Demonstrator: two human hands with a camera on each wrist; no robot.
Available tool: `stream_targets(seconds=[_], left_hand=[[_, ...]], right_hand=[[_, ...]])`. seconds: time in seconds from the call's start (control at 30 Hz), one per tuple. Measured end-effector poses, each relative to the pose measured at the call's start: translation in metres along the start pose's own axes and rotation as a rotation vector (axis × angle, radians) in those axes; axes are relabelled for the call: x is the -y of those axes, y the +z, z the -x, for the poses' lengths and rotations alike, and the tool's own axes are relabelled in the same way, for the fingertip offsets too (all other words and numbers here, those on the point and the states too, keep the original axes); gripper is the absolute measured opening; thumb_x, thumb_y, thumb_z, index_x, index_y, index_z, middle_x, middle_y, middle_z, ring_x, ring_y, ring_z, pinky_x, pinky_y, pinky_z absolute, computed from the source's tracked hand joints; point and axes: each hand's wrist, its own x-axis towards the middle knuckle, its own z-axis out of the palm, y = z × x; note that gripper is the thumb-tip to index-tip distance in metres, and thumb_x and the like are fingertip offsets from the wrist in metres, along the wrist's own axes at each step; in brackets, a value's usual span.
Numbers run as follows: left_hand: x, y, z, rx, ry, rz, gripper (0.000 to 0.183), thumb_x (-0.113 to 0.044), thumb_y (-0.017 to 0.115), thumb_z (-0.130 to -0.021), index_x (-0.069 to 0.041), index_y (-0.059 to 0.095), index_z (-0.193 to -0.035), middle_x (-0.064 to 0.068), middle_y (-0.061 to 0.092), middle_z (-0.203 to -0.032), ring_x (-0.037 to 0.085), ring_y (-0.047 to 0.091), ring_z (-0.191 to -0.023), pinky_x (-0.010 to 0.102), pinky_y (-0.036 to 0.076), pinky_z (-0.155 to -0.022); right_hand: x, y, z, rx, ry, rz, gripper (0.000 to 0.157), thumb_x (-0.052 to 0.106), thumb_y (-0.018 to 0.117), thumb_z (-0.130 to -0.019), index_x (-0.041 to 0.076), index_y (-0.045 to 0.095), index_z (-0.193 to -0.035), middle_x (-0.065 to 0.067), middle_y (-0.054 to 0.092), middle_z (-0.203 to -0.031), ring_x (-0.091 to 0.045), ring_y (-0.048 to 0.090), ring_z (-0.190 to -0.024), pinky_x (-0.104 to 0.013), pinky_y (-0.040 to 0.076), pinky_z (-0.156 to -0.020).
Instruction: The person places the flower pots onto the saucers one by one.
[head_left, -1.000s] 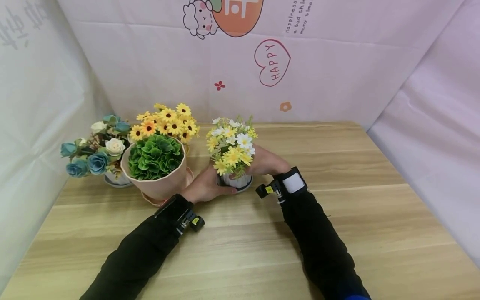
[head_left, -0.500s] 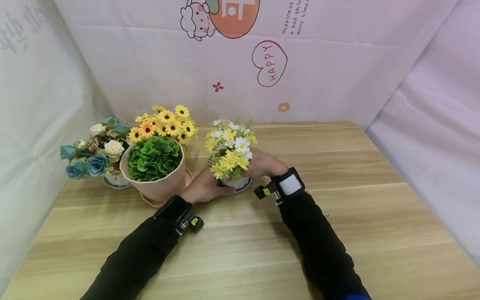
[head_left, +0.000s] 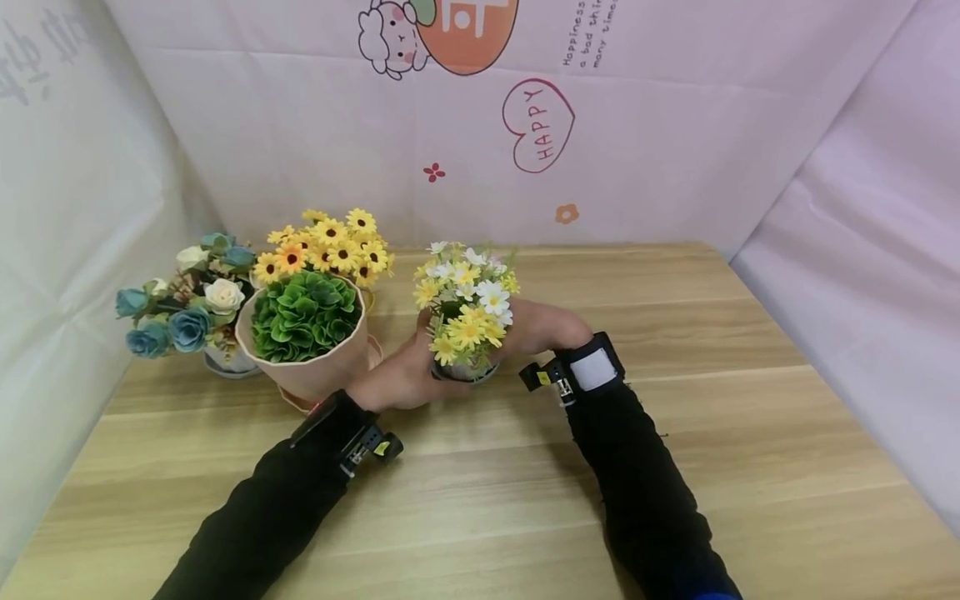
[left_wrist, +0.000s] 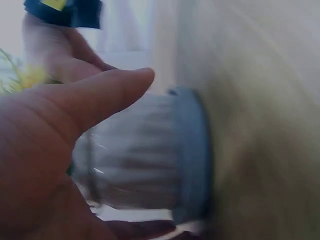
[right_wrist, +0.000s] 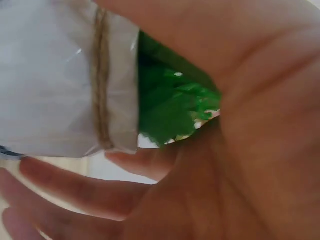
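A small potted plant of yellow and white daisies (head_left: 471, 312) stands upright at the table's middle. Its white wrapped pot (right_wrist: 50, 85), bound with brown twine (right_wrist: 101, 80), sits in a blue-grey saucer (left_wrist: 192, 155). My left hand (head_left: 401, 371) holds the pot from the left, thumb across the near side, fingers around the other side. From the right, my right hand (head_left: 543, 327) holds it with the fingers around the pot; in the head view the flowers hide its fingertips. Green leaves (right_wrist: 170, 95) show between pot and palm in the right wrist view.
Left of my left hand stands a pink pot (head_left: 322, 367) of green leaves. Behind it are small yellow sunflowers (head_left: 330, 242); further left, blue and white roses (head_left: 187, 312) in a white pot. White printed cloth (head_left: 637, 150) walls the wooden table (head_left: 480, 508).
The daisies have shifted slightly to the right, and the right wrist has moved a little right. My left hand shows a slight blur at the fingertips. The other pots stay put.
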Motion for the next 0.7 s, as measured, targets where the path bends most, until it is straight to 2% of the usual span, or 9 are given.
stream_targets(seconds=[0.1,0.2,0.27,0.4,0.47,0.53,0.63,0.7], left_hand=[[-0.014,-0.002,0.005,0.042,-0.011,-0.048,0.115,-0.021,0.084,-0.091,-0.004,-0.001,-0.168,0.027,0.010,-0.175,0.044,0.026,-0.159,0.057,0.028,-0.130],[-0.023,-0.002,0.009,0.090,0.013,-0.099,0.105,-0.022,0.082,-0.092,-0.005,0.014,-0.169,0.022,0.013,-0.176,0.041,0.020,-0.162,0.058,0.021,-0.133],[-0.027,-0.002,0.010,0.112,0.019,-0.101,0.099,-0.021,0.081,-0.093,-0.006,0.018,-0.169,0.020,0.015,-0.176,0.039,0.019,-0.163,0.057,0.018,-0.133],[-0.029,-0.001,0.011,0.137,-0.012,-0.103,0.094,-0.024,0.079,-0.095,-0.009,0.022,-0.169,0.016,0.019,-0.177,0.036,0.023,-0.162,0.055,0.022,-0.133],[-0.028,-0.002,0.010,0.135,-0.032,-0.113,0.092,-0.026,0.079,-0.096,-0.010,0.024,-0.168,0.016,0.023,-0.176,0.036,0.027,-0.161,0.054,0.025,-0.132],[-0.026,-0.003,0.008,0.119,-0.060,-0.130,0.093,-0.028,0.080,-0.095,-0.010,0.024,-0.168,0.015,0.026,-0.175,0.036,0.030,-0.160,0.054,0.027,-0.131],[-0.022,-0.004,0.005,0.074,-0.091,-0.139,0.100,-0.030,0.082,-0.093,-0.011,0.019,-0.169,0.017,0.023,-0.175,0.038,0.030,-0.160,0.054,0.027,-0.131],[-0.017,-0.005,0.003,0.044,-0.100,-0.125,0.105,-0.029,0.083,-0.092,-0.012,0.014,-0.170,0.018,0.018,-0.176,0.038,0.027,-0.161,0.055,0.024,-0.132]], right_hand=[[0.006,0.001,0.001,0.019,0.014,0.061,0.078,0.018,0.080,-0.087,0.006,0.046,-0.156,-0.015,0.059,-0.149,-0.029,0.060,-0.127,-0.047,0.050,-0.114],[0.010,0.004,0.001,0.022,0.005,0.092,0.075,0.023,0.081,-0.087,0.005,0.050,-0.153,-0.014,0.061,-0.148,-0.030,0.060,-0.131,-0.047,0.049,-0.116],[0.013,0.006,-0.001,0.007,0.004,0.121,0.070,0.024,0.081,-0.087,0.006,0.054,-0.149,-0.013,0.063,-0.144,-0.029,0.061,-0.127,-0.046,0.051,-0.114],[0.015,0.009,-0.002,-0.048,0.044,0.188,0.056,0.019,0.079,-0.088,0.006,0.061,-0.140,-0.012,0.067,-0.132,-0.026,0.063,-0.113,-0.044,0.055,-0.105],[0.015,0.011,-0.003,-0.075,0.022,0.213,0.053,0.017,0.077,-0.090,0.006,0.061,-0.140,-0.013,0.068,-0.131,-0.027,0.064,-0.112,-0.043,0.056,-0.104],[0.015,0.013,-0.004,-0.099,-0.012,0.207,0.056,0.018,0.076,-0.094,0.006,0.059,-0.145,-0.014,0.067,-0.138,-0.028,0.065,-0.117,-0.044,0.055,-0.108],[0.015,0.017,-0.009,-0.138,-0.057,0.177,0.064,0.025,0.076,-0.097,0.009,0.051,-0.155,-0.014,0.064,-0.146,-0.030,0.066,-0.125,-0.045,0.053,-0.113],[0.015,0.020,-0.012,-0.169,-0.054,0.140,0.070,0.028,0.077,-0.097,0.013,0.047,-0.158,-0.015,0.063,-0.147,-0.032,0.066,-0.126,-0.048,0.054,-0.112]])
